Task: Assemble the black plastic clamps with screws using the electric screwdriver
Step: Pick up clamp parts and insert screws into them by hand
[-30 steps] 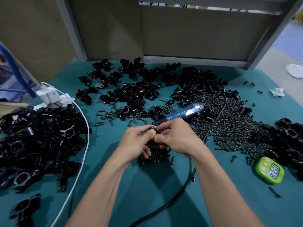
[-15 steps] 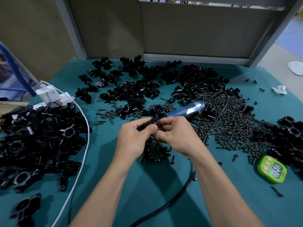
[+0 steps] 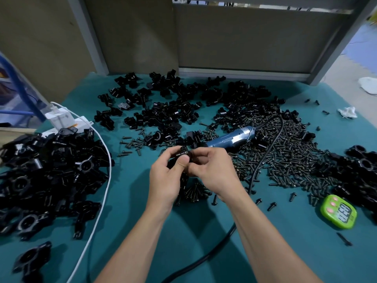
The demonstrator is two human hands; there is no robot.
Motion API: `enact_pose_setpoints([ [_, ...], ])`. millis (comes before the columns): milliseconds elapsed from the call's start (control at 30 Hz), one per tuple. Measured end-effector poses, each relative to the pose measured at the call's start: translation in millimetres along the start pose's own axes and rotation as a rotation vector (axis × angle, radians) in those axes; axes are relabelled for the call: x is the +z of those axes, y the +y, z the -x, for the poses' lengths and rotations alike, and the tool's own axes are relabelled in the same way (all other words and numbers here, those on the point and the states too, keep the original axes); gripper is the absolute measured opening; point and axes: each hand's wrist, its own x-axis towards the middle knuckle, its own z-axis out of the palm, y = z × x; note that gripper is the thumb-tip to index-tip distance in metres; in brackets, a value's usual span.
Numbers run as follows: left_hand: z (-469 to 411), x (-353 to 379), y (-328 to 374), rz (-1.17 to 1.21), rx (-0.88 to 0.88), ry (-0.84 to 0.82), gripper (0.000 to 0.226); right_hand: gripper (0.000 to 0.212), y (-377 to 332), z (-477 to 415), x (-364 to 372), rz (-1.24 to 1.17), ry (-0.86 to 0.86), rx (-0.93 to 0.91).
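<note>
Both hands lifted off the screw heap toward the electric screwdriver (image 3: pixel 230 138); left hand (image 3: pixel 170 176) and right hand (image 3: pixel 212 170) pinched one clamp (image 3: pixel 183 153), screw probably seated.

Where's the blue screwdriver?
The blue screwdriver lies on the teal table, just beyond the right hand, beside the screw pile.

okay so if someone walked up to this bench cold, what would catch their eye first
Probably the two hands, left hand and right hand, meeting mid-table, pinching a small black clamp part. Right behind them lies the blue electric screwdriver, at the edge of a wide spill of black screws. The bright green timer at the near right stands out too.
</note>
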Motion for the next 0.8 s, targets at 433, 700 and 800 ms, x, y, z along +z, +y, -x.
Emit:
enact_pose_setpoints([
  [433, -13.5, -10.5, 0.1, 0.134, -0.315, -0.073, 0.012, 0.046, 13.1, 17.5, -25.9, 0.343, -0.025, -0.071],
  [700, -21.9, -27.4, 0.3, 0.433, -0.425, -0.093, 0.034, 0.019, 44.1, 51.5, -50.2, 0.813, -0.074, 0.023],
  [800, -24.0, -24.1, -0.6, 0.379, -0.419, -0.082, 0.026, 0.022, 47.4, 56.2, -45.3, 0.764, -0.039, 0.009],
])
